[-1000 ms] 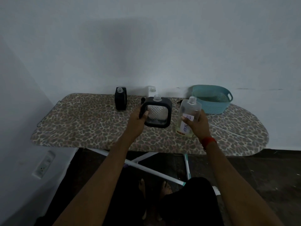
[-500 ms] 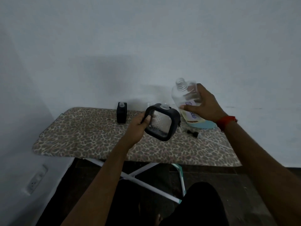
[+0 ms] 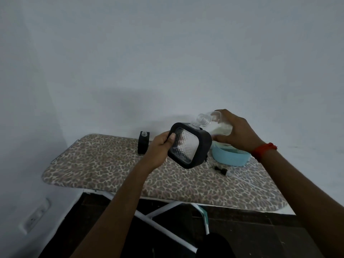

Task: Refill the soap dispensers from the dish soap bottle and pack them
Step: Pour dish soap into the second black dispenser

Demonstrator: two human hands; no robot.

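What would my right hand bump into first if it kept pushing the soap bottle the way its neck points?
Most likely the open neck of the black square dispenser held by the left hand. The dish soap bottle in the right hand tilts toward it, mouths apparently nearly touching; depth is unclear.

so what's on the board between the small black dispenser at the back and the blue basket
In the head view, the left hand holds the square black dispenser in the air across that stretch between the small black dispenser and the blue basket; the board beneath is hidden.

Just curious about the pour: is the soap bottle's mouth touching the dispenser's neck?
Cannot tell. In the head view the bottle mouth overlaps the dispenser neck, both clear plastic, so neither contact nor a gap shows plainly.
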